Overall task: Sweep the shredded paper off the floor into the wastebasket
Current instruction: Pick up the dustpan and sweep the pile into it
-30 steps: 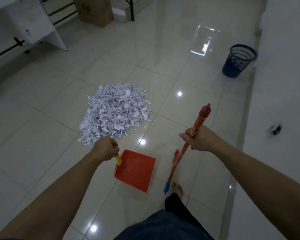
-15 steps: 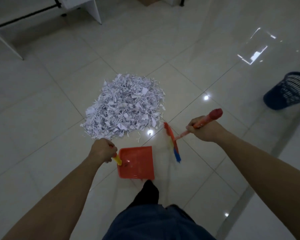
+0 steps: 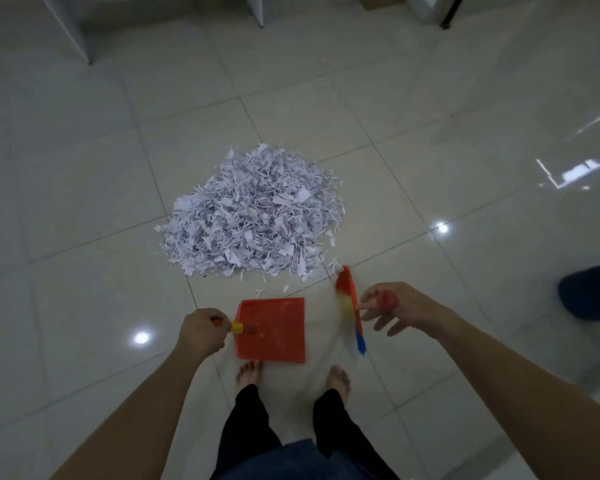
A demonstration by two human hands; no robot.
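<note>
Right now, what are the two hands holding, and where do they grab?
The left hand grips the red dustpan by its yellow handle. The right hand holds the broom at the top end of its red stick.

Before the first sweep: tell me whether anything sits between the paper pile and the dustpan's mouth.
Nothing visible does. The shredded paper lies just beyond the dustpan, with only a few stray scraps on bare floor between them. The left hand grips the dustpan's handle; the right hand holds the broom beside it.

wastebasket [image 3: 593,294] cut by right edge, broom [image 3: 350,308] motion-blurred, its handle foreshortened
</note>
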